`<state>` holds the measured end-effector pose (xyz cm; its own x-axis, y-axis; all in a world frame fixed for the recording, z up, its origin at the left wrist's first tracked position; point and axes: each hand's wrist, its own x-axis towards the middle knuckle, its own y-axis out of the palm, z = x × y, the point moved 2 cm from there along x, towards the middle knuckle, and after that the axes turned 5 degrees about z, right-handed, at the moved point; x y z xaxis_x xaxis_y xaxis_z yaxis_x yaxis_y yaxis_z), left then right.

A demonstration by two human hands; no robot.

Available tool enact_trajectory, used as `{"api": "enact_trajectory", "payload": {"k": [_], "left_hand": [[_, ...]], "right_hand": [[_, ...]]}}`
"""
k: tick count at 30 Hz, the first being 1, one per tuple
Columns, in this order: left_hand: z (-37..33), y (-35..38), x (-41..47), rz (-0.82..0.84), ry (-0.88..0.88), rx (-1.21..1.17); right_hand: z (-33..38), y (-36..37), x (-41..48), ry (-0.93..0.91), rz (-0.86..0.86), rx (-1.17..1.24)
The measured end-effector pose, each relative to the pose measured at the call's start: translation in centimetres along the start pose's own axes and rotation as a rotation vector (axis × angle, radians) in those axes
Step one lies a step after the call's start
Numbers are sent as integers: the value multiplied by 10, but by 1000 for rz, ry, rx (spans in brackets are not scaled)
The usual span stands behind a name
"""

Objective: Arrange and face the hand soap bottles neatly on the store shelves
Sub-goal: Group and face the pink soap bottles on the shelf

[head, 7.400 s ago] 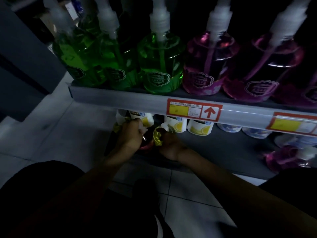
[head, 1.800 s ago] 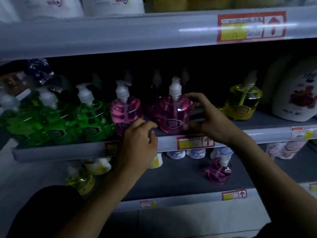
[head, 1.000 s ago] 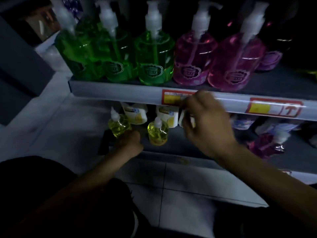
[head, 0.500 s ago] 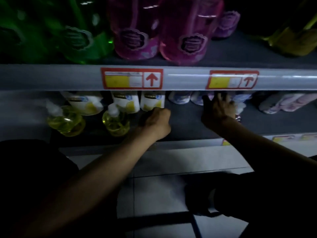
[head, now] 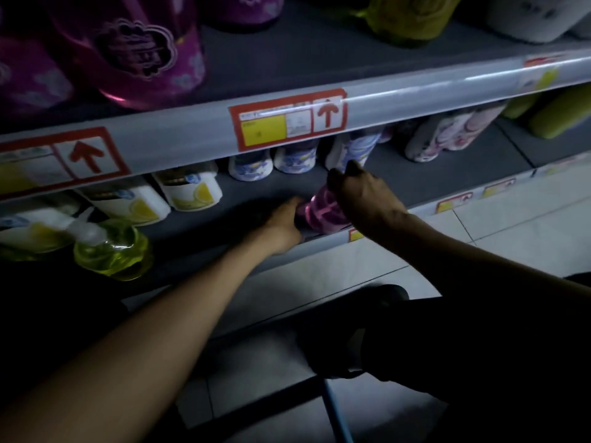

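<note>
A small pink hand soap bottle (head: 321,211) stands near the front edge of the bottom shelf (head: 262,193). My right hand (head: 361,193) grips it from above, covering its pump. My left hand (head: 283,223) holds its left side low down. A small yellow soap bottle (head: 112,249) stands at the left of the same shelf. Big pink bottles (head: 140,59) stand on the shelf above.
White refill pouches with lemon prints (head: 188,191) and blue-patterned ones (head: 295,158) line the back of the bottom shelf. A grey price rail with red tags (head: 289,121) overhangs it. Pale floor tiles (head: 511,225) lie at the right. My dark-clothed knees fill the lower frame.
Both hands have come together on the small pink bottle near the shelf's front edge. Half a second ago the left hand was apart from it and the right reached further back.
</note>
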<state>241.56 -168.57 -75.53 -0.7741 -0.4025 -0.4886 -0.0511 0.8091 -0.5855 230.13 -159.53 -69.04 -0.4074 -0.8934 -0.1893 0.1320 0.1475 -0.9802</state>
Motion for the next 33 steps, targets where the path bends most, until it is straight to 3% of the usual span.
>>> {"api": "enact_trajectory", "payload": {"k": [3,5,9,12,15,17,20,22,24,28,32,33], "left_hand": [[-6,-5,-5,-8,67,27],[-6,-14,-18,45,125,-141],[-20,-24,-71,338,231,-509],[-34,-24,-113,508,255,-767],[-50,-30,-150,608,354,-1016],[-61,-40,-167,621,397,-1180],[-78,-61,-185,523,420,-1353],[-90,-74,-194,425,539,-1411],[-102,-82,-200,279,630,-1378],[-115,-90,-201,-115,654,-1133],[-121,-111,-209,-339,734,-616],[-121,-118,-213,-470,728,-424]], "right_hand": [[14,-10,-21,-68,-9,147],[25,-29,-37,-121,-64,194],[43,-70,-76,-244,-205,343],[52,-105,-102,-211,-291,462],[48,-138,-114,-84,-201,825],[43,-154,-121,-122,-119,1130],[41,-170,-135,-231,44,1275],[43,-178,-141,-285,171,1287],[47,-187,-144,-320,183,1269],[53,-200,-131,-339,-92,1276],[51,-211,-105,-392,-285,1209],[50,-213,-97,-405,-317,1190]]}}
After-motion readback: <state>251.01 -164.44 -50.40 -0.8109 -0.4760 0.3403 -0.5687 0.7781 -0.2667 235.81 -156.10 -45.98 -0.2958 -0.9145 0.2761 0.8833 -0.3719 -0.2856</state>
